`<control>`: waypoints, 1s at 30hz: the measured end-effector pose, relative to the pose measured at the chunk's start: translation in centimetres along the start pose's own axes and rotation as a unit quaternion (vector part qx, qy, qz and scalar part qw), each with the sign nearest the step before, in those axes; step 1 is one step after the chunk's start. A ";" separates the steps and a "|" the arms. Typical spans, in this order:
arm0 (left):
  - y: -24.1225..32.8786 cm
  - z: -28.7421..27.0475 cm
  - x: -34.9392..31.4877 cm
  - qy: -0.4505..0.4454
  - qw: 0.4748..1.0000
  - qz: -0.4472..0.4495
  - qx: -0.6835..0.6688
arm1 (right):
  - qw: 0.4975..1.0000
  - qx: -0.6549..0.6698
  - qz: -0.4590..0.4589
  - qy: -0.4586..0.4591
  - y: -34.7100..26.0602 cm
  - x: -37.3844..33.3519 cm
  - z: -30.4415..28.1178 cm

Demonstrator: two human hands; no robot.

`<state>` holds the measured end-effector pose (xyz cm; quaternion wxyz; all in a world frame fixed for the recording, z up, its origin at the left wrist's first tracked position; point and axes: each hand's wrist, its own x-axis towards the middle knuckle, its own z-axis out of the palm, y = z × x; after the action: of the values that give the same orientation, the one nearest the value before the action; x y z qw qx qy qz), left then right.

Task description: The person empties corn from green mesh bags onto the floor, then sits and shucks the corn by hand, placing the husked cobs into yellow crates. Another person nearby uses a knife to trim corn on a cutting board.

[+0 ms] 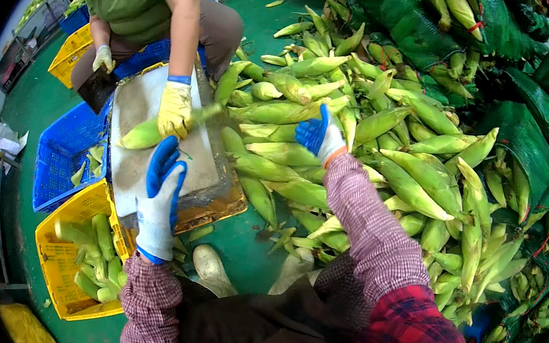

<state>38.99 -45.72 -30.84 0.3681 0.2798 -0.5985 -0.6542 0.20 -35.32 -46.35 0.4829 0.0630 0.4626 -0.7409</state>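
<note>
My left hand (163,188), in a white glove with blue fingers, is raised at the near left corner of the pale board (146,95). Its fingers are apart and nothing shows in them. My right hand (324,136), gloved the same way, reaches over a large pile of corn in green husks (291,153). Its thumb stands away from the fingers, and I see nothing held. Across the board, a co-worker's yellow-gloved hand (176,110) presses on an ear of corn (142,134). The co-worker's other gloved hand (103,59) is close to a dark, wide blade (96,90).
A yellow crate (55,281) with trimmed ears, one blurred, stands below my left hand. Beyond it is a blue crate (54,156) with a few pieces inside. Green mesh sacks (522,135) of corn are stacked at the right. My light boots (210,267) are by the board.
</note>
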 end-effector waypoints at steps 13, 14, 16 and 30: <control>-2.1 2.2 0.7 -0.064 0.991 -0.115 0.035 | 0.997 0.053 -0.034 -0.051 2.1 1.4 -1.1; -2.4 2.3 0.5 -0.081 0.990 -0.113 0.033 | 0.987 0.134 0.032 -0.087 2.8 -0.5 -2.0; -3.1 2.6 0.4 -0.113 0.987 -0.105 0.048 | 0.969 0.200 0.090 -0.111 5.1 -5.1 -3.3; -7.7 6.7 -0.2 -0.147 0.983 -0.106 -0.044 | 0.963 -0.022 0.144 -0.226 17.5 -26.7 -0.6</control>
<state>32.56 -41.63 -37.64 0.2172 0.2261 -0.5839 -0.7489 27.59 -19.19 -43.18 0.6779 -0.0505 0.3433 -0.6481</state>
